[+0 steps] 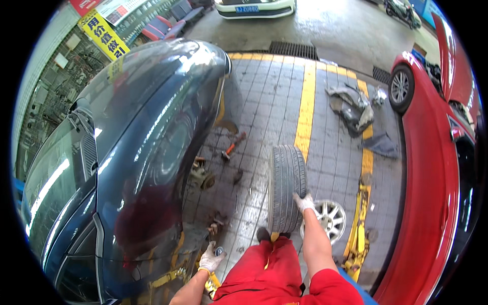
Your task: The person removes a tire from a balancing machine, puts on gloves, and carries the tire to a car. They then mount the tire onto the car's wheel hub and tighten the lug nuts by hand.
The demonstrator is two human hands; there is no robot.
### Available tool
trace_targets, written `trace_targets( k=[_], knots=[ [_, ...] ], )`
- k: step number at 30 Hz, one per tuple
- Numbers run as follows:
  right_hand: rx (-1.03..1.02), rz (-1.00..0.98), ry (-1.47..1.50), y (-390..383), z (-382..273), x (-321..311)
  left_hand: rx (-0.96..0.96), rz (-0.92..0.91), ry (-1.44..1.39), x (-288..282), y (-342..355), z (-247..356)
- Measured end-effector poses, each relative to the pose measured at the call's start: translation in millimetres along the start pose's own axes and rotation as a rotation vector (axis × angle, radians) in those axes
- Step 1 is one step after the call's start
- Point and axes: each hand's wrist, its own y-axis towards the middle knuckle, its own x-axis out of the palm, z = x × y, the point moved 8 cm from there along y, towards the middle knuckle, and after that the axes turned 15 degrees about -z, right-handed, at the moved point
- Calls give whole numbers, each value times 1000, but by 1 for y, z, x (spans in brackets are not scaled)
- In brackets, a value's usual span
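Note:
A black tire (287, 188) stands upright on the tiled floor in front of me, its tread toward me. My right hand (305, 202), in a white glove, grips the right side of its tread. Lower left, my left hand (211, 257), also gloved, is closed around a small object with a round grey end (219, 251); its kind is unclear. That hand is beside the dark blue car (152, 132). An exposed wheel hub (205, 179) shows at the car's side. Right of the tire, a silver spoked wheel (330, 221) lies on the floor, partly hidden by my forearm.
A hammer with an orange handle (231, 148) lies near the hub. Yellow lift arms (360, 229) run along the floor at right, before a red car (427, 168). Crumpled grey sheeting (353, 109) lies farther off. A white car (254, 9) stands at the back.

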Motion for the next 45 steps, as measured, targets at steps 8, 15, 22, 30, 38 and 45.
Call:
trace_targets(
  k=[8, 15, 22, 30, 38, 45],
  knots=[
    [15, -85, 93, 87, -8, -45, 93, -24, 29, -45, 58, 147],
    [-131, -179, 46, 158, -121, -95, 145, 150, 77, -79, 84, 242],
    [-7, -31, -100, 215, -240, -186, 204, -12, -309, -82, 212, 248],
    [133, 18, 74, 277, -300, -228, 360, 46, -352, -158, 350, 371],
    [139, -11, 232, 346, -374, -276, -323, -96, -156, -207, 450, 421],
    [61, 12, 4, 461, -495, -363, 151, 90, 27, -210, 413, 594]
  ],
)
